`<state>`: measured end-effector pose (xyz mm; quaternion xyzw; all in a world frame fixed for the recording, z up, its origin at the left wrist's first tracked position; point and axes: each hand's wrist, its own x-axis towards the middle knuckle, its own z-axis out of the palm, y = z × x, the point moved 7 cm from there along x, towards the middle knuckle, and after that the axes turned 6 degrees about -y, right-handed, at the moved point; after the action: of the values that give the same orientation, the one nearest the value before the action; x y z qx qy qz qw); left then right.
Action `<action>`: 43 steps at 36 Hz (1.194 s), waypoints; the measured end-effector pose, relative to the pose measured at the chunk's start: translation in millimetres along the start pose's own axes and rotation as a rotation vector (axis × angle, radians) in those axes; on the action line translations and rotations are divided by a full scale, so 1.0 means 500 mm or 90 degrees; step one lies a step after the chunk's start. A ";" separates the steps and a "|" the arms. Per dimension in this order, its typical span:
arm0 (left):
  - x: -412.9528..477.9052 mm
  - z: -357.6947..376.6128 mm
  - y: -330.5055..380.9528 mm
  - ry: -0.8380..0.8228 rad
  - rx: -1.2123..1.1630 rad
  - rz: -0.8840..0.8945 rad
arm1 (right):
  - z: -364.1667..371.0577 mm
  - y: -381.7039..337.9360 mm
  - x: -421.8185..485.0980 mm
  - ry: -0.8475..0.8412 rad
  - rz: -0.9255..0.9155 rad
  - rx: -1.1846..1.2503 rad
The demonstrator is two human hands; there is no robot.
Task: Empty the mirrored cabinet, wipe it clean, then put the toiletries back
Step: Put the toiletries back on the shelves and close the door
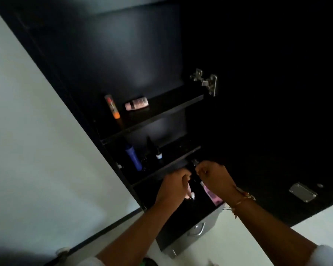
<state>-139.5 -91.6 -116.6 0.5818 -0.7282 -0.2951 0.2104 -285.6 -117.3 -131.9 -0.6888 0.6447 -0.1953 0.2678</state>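
Pink stick [189, 191] in left hand [173, 186]; right hand [213, 177] curled, contents lost in shadow.

The black cabinet [142, 54] is hanging open. On its upper shelf an orange-ended tube [112, 109] is standing beside a pink bottle [136, 103] lying on its side. One shelf down, a blue bottle [133, 157] and a small dropper bottle [158, 153] are standing. In the lowest compartment the left hand [174, 187] is gripping a pale pink tube [189, 190].
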 end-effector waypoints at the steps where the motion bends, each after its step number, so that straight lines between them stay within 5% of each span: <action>1: -0.006 0.021 -0.018 -0.020 -0.008 -0.023 | 0.027 0.026 -0.004 -0.039 0.022 -0.007; 11: -0.022 0.193 -0.209 -0.135 -0.028 -0.231 | 0.223 0.206 -0.042 -0.248 0.197 0.003; 18: 0.005 0.275 -0.300 -0.164 -0.029 -0.310 | 0.303 0.274 -0.043 -0.267 0.271 0.016; 31: 0.128 0.376 -0.408 -0.127 -0.068 -0.401 | 0.371 0.314 0.072 -0.174 0.224 0.052; 43: 0.206 0.445 -0.481 -0.067 -0.121 -0.494 | 0.438 0.333 0.126 -0.199 0.124 -0.021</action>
<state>-134.4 -186.5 -446.8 0.7759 -0.4335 -0.4476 0.0986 -275.7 -158.4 -410.7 -0.6492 0.6624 -0.0485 0.3708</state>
